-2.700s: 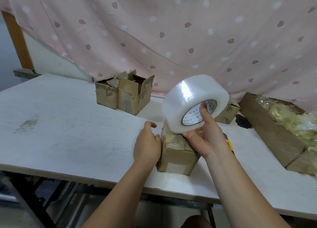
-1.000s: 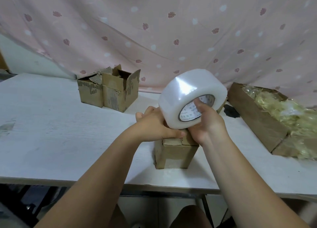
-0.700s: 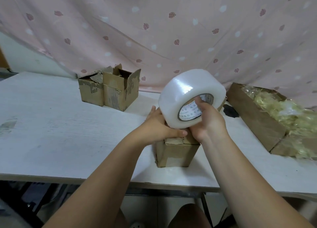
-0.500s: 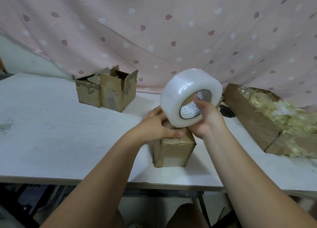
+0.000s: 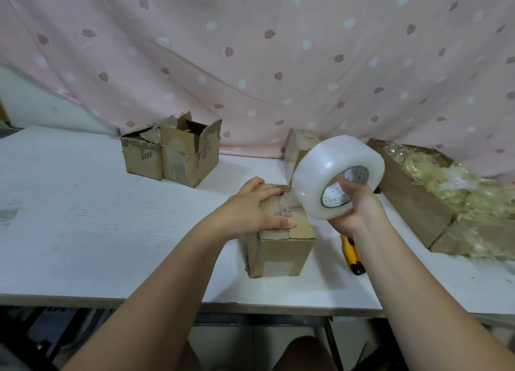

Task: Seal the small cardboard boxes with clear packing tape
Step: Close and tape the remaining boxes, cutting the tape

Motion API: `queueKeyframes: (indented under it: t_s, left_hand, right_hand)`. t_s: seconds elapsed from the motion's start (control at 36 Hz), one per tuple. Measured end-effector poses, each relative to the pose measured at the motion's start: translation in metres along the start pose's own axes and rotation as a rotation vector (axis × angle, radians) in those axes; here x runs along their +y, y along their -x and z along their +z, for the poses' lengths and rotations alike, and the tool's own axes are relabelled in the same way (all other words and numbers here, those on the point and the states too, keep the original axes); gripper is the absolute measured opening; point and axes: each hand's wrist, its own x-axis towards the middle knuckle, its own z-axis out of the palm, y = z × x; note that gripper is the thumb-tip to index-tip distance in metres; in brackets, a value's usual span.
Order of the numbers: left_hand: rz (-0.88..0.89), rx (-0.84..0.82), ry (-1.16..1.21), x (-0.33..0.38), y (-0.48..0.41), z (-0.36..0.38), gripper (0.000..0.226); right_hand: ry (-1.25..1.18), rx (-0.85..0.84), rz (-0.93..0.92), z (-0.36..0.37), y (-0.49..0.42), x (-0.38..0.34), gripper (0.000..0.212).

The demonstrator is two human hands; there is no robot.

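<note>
- Our left hand [image 5: 255,210]: flat, pressing down the flaps of the box [image 5: 281,245], near centre of the table [image 5: 83,217].
- Our right hand [image 5: 359,207]: gripping the tape [image 5: 331,175] through its core, just right of the box.
- Handling, we judge: box light, crushable; tape slick, best held by core.

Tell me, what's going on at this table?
A person is taping small cardboard boxes shut. The left hand presses flat on the folded top flaps of the nearest box. The right hand grips a roll of clear tape through its core, just above that box's right side. Two open boxes stand at the back, and a yellow utility knife lies on the table by the right forearm.
</note>
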Motion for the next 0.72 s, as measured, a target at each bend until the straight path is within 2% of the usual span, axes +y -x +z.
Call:
queueKeyframes:
  t_s: [0.28,0.5,0.72]
  left_hand:
    - [-0.009,0.008,0.046,-0.001,0.002,0.002,0.076]
    - [-0.012,0.016,0.063,-0.001,0.002,0.003,0.075]
    - [-0.017,0.031,0.063,-0.002,0.002,0.004,0.076]
  right_hand:
    - [-0.027,0.116,-0.045,-0.024,-0.008,0.010,0.040]
    - [0.047,0.161,-0.046,-0.025,-0.007,0.009,0.014]
    - [0.111,0.229,-0.070,-0.018,-0.003,-0.002,0.035]
